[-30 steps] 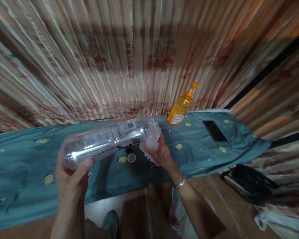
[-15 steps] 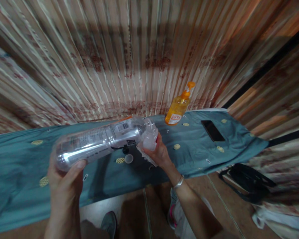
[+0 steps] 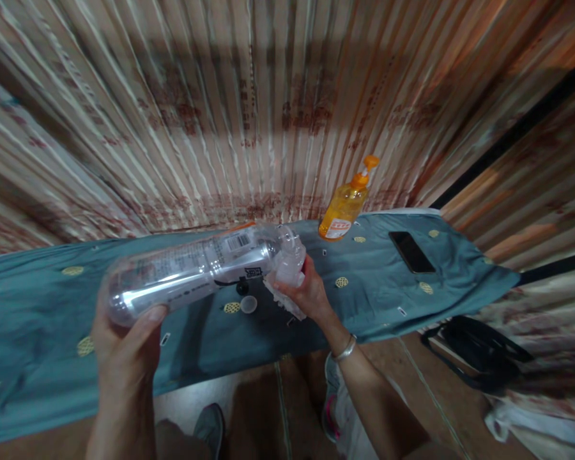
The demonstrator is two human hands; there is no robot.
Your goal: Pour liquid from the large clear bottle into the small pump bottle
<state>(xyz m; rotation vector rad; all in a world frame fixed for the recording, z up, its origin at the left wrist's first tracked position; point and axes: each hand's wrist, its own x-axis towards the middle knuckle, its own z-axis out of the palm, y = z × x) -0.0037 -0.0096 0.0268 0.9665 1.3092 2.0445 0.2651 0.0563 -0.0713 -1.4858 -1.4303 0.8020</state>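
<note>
My left hand (image 3: 129, 342) is closed around the base of a large clear plastic bottle (image 3: 191, 271), which lies tilted in the air with its neck to the right. Printed text and a barcode show on its side. At the bottle's neck, my right hand (image 3: 309, 294) grips a crumpled whitish tissue (image 3: 287, 275), with fingers partly hidden behind it. Whether the tissue reaches inside the mouth I cannot tell. Below the bottle, a small translucent round cap (image 3: 248, 305) lies on the cloth near a small black round piece (image 3: 242, 287).
An orange pump bottle (image 3: 342, 207) stands at the back of the table, whose cover is a teal patterned cloth (image 3: 364, 294). Farther right lies a dark phone (image 3: 411, 252). A black bag (image 3: 476, 351) rests on the floor at right. Pleated curtains (image 3: 249, 128) hang behind.
Both hands hold nearly the same pose. The view has shifted slightly; the bottle and tissue stay together.
</note>
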